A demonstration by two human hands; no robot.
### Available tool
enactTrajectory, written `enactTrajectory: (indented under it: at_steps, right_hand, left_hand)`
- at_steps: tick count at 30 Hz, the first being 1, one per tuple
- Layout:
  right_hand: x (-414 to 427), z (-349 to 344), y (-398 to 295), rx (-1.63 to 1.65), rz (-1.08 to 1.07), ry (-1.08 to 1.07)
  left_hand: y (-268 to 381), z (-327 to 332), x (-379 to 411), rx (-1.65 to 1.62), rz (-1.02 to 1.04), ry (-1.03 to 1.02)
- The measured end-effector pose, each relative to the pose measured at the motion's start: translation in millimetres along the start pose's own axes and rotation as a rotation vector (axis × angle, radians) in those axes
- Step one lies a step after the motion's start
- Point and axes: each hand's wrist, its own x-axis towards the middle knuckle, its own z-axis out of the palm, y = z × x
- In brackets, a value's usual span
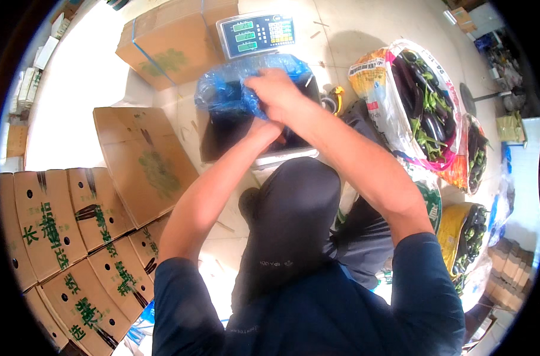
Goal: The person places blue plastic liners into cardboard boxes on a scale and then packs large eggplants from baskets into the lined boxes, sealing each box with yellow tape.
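Blue plastic film (pixel 216 91) lines a cardboard box (pixel 206 142) and drapes over its far and left edges. My right hand (pixel 274 91) grips a gathered piece of the film over the box. Just below it, my left hand (pixel 270 131) reaches into the box beside the bunched film, with its fingers mostly hidden. Dark contents show inside, too shadowed to name. Under the box is a scale platform (pixel 287 159), and the scale's display panel (pixel 258 34) stands beyond, its digits lit.
Woven sacks of eggplants (pixel 425 107) stand at the right, beside a tape dispenser (pixel 337 100). A strapped carton (pixel 172 44) lies at the far left. Nearer, a closed carton (pixel 145 164) adjoins stacked printed cartons (pixel 51 222). My bent knee (pixel 301 187) is close to the scale.
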Motion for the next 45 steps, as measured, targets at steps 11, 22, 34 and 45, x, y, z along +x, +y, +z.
enactTrajectory:
  at_steps: [11,22,34,45]
  right_hand:
    - [38.0,-170.0,-2.2,-0.919,-0.163,-0.116]
    - [-16.0,-56.5,-14.0,-1.489,-0.578,-0.240]
    - [-16.4,-99.6,-58.8,-0.666,-0.164,-0.374]
    - [54.4,29.1,25.1,-1.304,-0.637,-0.737]
  left_hand:
    - [-4.1,-46.0,23.7,-1.057,-0.053,0.449]
    - [-27.6,10.2,15.7,-0.081,0.500,0.263]
    - [-23.9,-30.5,0.6,0.798,0.808,0.209]
    - [-38.1,-52.5,-14.1,0.992,0.683,-0.044]
